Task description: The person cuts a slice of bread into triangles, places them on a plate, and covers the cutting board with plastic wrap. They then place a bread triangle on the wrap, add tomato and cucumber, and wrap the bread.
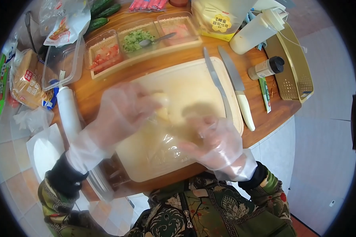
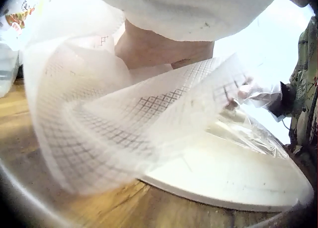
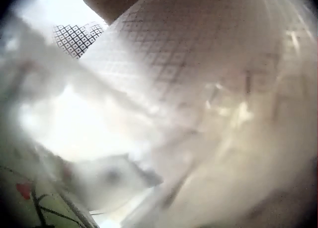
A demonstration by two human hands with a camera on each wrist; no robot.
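Both hands wear thin clear plastic gloves and are blurred in the head view. My left hand [image 1: 124,103], over the left part of a white cutting board [image 1: 178,77], pinches a pale yellow, roundish lump [image 1: 161,102] at its fingertips. To the right, my right hand [image 1: 215,138] hovers over the board with thumb and fingers apart and nothing visible between them. Below and between the hands lies a sheet of clear plastic film [image 1: 168,148], shiny and wrinkled. In the left wrist view, loose glove plastic [image 2: 149,103] hides the left fingers; glove plastic also fills most of the right wrist view.
Two knives, one with a white handle [image 1: 245,110], lie along the board's right side. A wooden tray [image 1: 146,55] behind holds tubs of chopped food and a spoon [image 1: 156,38]. A white roll [image 1: 69,106] lies left; a squeeze bottle [image 1: 255,33], shaker [image 1: 267,68] and basket [image 1: 294,69] stand right.
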